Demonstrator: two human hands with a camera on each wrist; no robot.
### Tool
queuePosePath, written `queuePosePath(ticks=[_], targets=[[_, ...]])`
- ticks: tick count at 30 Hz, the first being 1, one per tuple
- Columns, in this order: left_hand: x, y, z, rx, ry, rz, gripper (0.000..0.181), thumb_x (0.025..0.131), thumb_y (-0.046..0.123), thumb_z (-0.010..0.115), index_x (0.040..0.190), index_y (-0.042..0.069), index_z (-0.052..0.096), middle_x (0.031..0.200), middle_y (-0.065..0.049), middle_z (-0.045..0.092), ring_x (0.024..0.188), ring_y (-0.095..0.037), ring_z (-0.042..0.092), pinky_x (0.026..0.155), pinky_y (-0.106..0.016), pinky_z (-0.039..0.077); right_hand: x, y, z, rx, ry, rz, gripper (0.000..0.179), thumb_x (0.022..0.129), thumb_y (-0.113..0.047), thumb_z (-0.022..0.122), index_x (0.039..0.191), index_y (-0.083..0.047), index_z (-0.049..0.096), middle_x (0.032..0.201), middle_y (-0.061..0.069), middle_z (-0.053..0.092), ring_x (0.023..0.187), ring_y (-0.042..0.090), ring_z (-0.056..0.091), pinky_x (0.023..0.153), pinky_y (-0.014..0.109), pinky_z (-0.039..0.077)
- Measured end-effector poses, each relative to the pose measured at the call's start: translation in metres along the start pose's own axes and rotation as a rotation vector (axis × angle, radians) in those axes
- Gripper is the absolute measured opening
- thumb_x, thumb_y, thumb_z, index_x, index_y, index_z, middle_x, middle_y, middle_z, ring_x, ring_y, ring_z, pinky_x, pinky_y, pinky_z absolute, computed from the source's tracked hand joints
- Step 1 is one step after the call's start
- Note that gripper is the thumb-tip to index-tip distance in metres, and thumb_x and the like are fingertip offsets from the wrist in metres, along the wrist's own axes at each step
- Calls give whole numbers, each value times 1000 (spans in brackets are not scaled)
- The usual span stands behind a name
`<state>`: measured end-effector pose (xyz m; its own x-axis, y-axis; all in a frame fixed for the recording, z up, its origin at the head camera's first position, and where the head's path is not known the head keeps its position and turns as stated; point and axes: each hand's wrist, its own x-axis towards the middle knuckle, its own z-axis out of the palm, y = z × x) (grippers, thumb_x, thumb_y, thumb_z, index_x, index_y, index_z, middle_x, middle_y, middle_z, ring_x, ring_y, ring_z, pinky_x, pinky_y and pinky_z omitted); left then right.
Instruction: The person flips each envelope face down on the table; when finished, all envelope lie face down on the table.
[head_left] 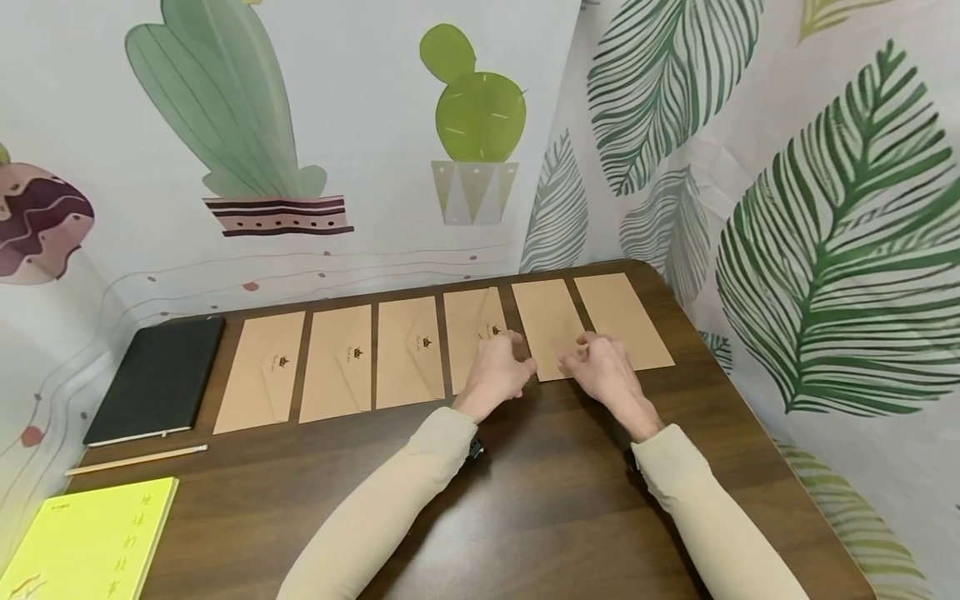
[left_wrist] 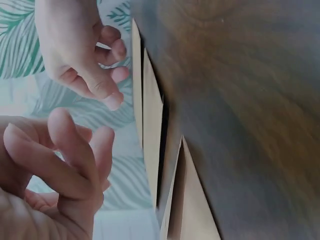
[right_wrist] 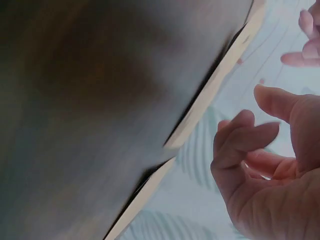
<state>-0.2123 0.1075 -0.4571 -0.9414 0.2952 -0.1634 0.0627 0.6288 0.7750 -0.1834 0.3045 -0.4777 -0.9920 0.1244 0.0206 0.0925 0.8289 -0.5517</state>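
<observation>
Several brown paper envelopes [head_left: 408, 354] lie in a row along the back of the wooden table. Those toward the left show a pointed flap and a small dark crown print; the two at the right end, a plain envelope [head_left: 543, 312] and another plain envelope [head_left: 626, 321], show no print. My left hand [head_left: 492, 367] hovers over the lower right part of a crown-printed envelope, fingers loosely bent. Beside the inner plain envelope's right edge is my right hand [head_left: 603, 372], its fingers bent too. In both wrist views the hands hold nothing and stand apart from the envelopes.
On the left lie a black notebook [head_left: 157, 375], a pencil [head_left: 138, 460] with an eraser end and a yellow book [head_left: 90, 542]. Behind the table [head_left: 525, 500] and along its right side hang cloths [head_left: 375, 108] printed with cacti and leaves.
</observation>
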Motion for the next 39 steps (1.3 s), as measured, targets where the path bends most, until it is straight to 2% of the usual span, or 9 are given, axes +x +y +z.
queuePosePath(ticks=[6,15,20,21,23,27,28,32,39], targets=[[-12,-12,-23,-41,66,47,59,100,13,70,156,4,55,60,-9,72,54,-30,76,42,-21,40,5,-10,23,21,29,-123,54,100,-41,78,126,6,71,83,8,76,84,27,74,82,45,60],[-22,-45,-53,-40,161,56,60,97,13,72,153,4,55,74,-6,78,51,-12,68,66,-28,54,2,-55,37,11,-89,-77,56,98,-33,78,135,8,67,82,6,75,79,19,69,80,44,60],[-23,-66,-61,-64,183,30,58,96,15,69,152,1,56,67,-2,73,49,-13,68,57,-26,50,9,-60,53,-6,-162,-75,57,99,-37,80,133,7,69,90,11,76,81,22,67,77,38,59],[-18,-79,-60,-78,189,56,58,97,18,68,151,1,57,66,0,71,49,-11,67,54,-25,47,10,-62,56,-12,-171,-68,55,98,-37,80,130,6,70,91,12,76,81,23,66,75,37,58],[-19,-84,-61,-89,190,52,57,97,18,66,150,-1,57,64,0,70,47,-12,66,50,-25,44,10,-66,59,-21,-172,-69,49,96,-36,82,121,5,72,92,13,73,79,24,63,68,35,54],[-19,-91,-63,-68,192,26,51,99,18,66,146,0,60,65,0,71,49,-17,69,48,-24,42,4,-81,56,-42,-179,-32,28,96,-25,81,89,-1,67,76,4,55,66,19,51,55,29,42],[-24,-83,-65,-56,188,-10,51,98,15,66,146,0,60,65,-2,71,51,-21,71,48,-25,43,4,-83,57,-45,-184,-28,30,96,-24,80,82,-4,63,73,2,50,63,18,48,54,28,40],[-19,-93,-64,-49,188,-20,55,97,16,67,148,-1,57,63,0,68,53,-26,72,49,-28,44,9,-82,62,-53,-198,-21,43,96,-20,79,65,-11,50,65,-2,39,56,16,43,48,28,38],[9,-130,-52,-48,169,-40,63,96,24,69,155,8,52,62,1,68,48,-17,70,50,-33,50,40,-40,106,-99,-166,-67,34,98,-23,75,72,-13,55,68,2,48,57,22,52,49,34,44]])
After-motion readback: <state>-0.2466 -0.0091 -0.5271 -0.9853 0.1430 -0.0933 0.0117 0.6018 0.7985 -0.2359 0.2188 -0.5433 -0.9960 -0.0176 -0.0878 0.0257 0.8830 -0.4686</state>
